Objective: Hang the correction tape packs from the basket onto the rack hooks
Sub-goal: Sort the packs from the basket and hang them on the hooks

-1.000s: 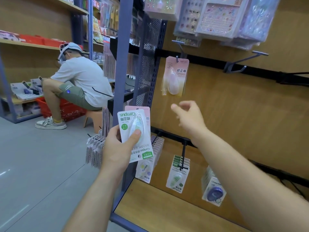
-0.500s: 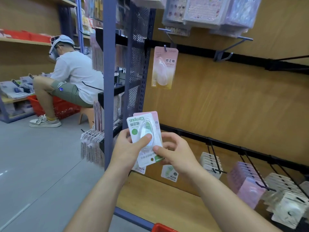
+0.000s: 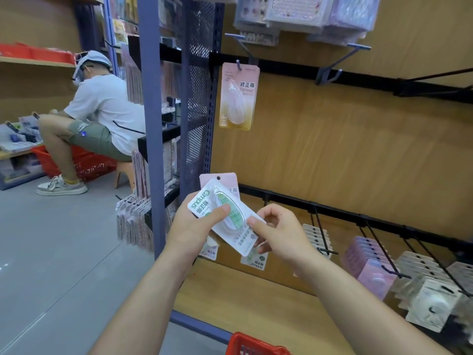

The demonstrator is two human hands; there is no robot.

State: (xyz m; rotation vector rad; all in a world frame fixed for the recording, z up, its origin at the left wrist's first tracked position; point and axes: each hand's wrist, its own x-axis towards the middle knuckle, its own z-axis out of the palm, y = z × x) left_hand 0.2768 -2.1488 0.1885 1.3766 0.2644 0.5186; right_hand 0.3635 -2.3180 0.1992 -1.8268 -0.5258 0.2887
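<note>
My left hand [image 3: 194, 228] grips two correction tape packs: a white and green pack [image 3: 225, 213] in front, tilted, and a pink pack [image 3: 222, 179] behind it. My right hand [image 3: 279, 231] pinches the lower right end of the white and green pack. One pink pack [image 3: 239, 96] hangs on the upper left hook [image 3: 238, 64]. Beside it to the right, a second upper hook [image 3: 343, 60] holds nothing. A corner of the red basket [image 3: 252, 344] shows at the bottom edge.
Lower hooks [image 3: 378, 242] carry rows of pink and white packs [image 3: 371, 267]. Sticker sheets [image 3: 302, 14] hang above. A blue rack post [image 3: 149, 124] stands left of my hands. A person [image 3: 94, 119] sits on a stool at the far left beside another red basket.
My right hand came down from near the hanging pink pack and took hold of the white and green pack, which now tilts. The view shifted to the right and down, showing the red basket.
</note>
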